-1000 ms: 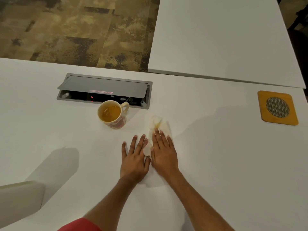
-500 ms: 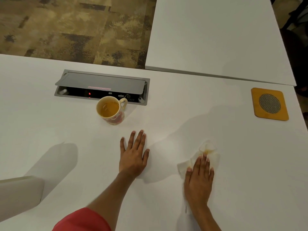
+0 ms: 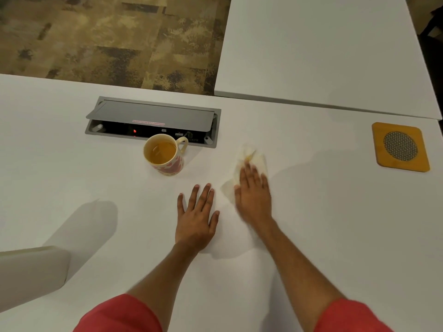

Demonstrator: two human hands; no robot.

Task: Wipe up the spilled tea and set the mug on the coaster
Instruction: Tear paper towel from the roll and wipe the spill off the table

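Left hand (image 3: 196, 219) flat, fingers spread, empty, below mug (image 3: 165, 155). Right hand (image 3: 253, 190) flat, fingers pressing tissue (image 3: 251, 161) right of mug. Label unreadable.

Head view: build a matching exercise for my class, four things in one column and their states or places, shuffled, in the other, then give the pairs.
Things:
1. mug
2. coaster
3. left hand
4. right hand

States:
A. flat on the bare table
B. pressing a stained paper towel
C. bare, far right
D. holds tea, beside the power box

Pairs: 1-D, 2-C, 3-A, 4-B
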